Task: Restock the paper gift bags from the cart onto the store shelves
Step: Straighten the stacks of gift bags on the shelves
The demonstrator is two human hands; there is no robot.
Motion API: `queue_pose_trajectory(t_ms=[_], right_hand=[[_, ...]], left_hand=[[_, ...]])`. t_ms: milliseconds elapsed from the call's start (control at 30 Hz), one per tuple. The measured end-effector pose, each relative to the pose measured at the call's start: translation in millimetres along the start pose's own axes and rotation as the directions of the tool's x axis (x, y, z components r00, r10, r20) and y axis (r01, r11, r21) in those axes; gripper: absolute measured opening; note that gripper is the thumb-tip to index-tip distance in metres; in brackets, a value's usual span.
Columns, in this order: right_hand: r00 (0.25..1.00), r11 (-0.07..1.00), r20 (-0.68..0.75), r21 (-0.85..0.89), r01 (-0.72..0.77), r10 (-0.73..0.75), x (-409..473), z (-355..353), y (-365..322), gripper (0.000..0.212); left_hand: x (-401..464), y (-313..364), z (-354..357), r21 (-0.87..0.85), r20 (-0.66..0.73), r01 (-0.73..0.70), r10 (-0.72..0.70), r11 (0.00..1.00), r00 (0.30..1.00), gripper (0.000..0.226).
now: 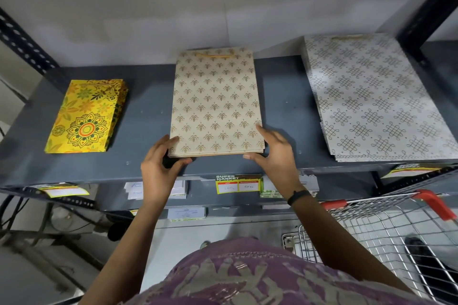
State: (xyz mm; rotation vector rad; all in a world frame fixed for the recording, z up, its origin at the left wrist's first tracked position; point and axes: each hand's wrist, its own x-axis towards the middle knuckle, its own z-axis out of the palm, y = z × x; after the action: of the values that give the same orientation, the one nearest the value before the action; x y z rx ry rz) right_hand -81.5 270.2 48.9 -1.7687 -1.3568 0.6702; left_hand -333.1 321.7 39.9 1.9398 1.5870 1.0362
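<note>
A stack of beige gift bags (215, 104) with a gold leaf print lies flat in the middle of the grey shelf (146, 111). My left hand (158, 168) grips its near left corner, thumb under the front edge. My right hand (275, 153) holds the near right corner, fingers along the side. A stack of yellow floral bags (86, 116) lies to the left. A larger stack of white bags (376, 99) with a grey knot pattern lies to the right. The wire cart (386, 225) with red handle stands at lower right; no bags show in it.
Price labels (238, 184) hang on the shelf's front edge. Dark slotted uprights (27, 44) frame the shelf on both sides. A lower shelf holds small white packs (158, 189). Cables and pipes sit at lower left.
</note>
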Motion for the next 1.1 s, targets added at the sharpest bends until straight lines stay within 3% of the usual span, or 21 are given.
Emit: queue_pose_trajectory(t_ms=[100, 233, 300, 433, 600, 700, 833, 967, 1100], right_hand=[[1.0, 1.0, -0.001, 0.014, 0.011, -0.011, -1.7, -6.1, -1.1, 0.076], [0.997, 1.0, -0.073, -0.021, 0.023, -0.024, -9.3, -30.3, 3.7, 0.072], [0.992, 0.999, -0.12, -0.028, 0.028, -0.032, -14.8, -48.4, 8.6, 0.069], [0.958, 0.987, -0.288, -0.16, -0.029, -0.019, -22.4, -97.8, 31.5, 0.059], [0.893, 0.931, -0.443, -0.285, -0.227, 0.082, -28.1, -161.0, 75.7, 0.046], [0.866, 0.887, -0.484, -0.336, -0.317, 0.126, -27.1, -186.4, 96.1, 0.042], [0.831, 0.822, -0.534, -0.397, -0.408, 0.154, -23.3, -207.8, 114.5, 0.043], [0.795, 0.755, -0.57, -0.423, -0.502, 0.209, -17.5, -223.3, 128.5, 0.047], [0.747, 0.752, -0.583, -0.324, -0.574, 0.318, -10.0, -241.7, 138.4, 0.056]], left_hand=[[-10.2, 6.8, 4.0, 0.0, -0.063, 0.052, -0.052, 0.999, 0.997, 0.054], [-23.8, 29.9, 23.1, 0.026, -0.164, -0.077, 0.08, 0.997, 0.983, 0.042], [-30.8, 49.3, 41.3, -0.001, -0.147, -0.129, 0.127, 0.992, 0.981, 0.039], [-47.9, 102.9, 89.7, -0.099, 0.08, -0.263, 0.271, 0.96, 0.959, 0.041], [-58.1, 165.5, 147.9, -0.129, 0.355, -0.436, 0.452, 0.89, 0.818, 0.06], [-52.0, 191.5, 178.8, -0.041, 0.468, -0.433, 0.4, 0.901, 0.788, 0.082], [-38.2, 209.7, 206.0, 0.012, 0.549, -0.296, 0.241, 0.955, 0.8, 0.102], [-33.2, 211.6, 217.6, 0.058, 0.567, -0.315, 0.229, 0.947, 0.792, 0.109], [-32.3, 211.6, 220.6, 0.09, 0.547, -0.357, 0.254, 0.93, 0.798, 0.107]])
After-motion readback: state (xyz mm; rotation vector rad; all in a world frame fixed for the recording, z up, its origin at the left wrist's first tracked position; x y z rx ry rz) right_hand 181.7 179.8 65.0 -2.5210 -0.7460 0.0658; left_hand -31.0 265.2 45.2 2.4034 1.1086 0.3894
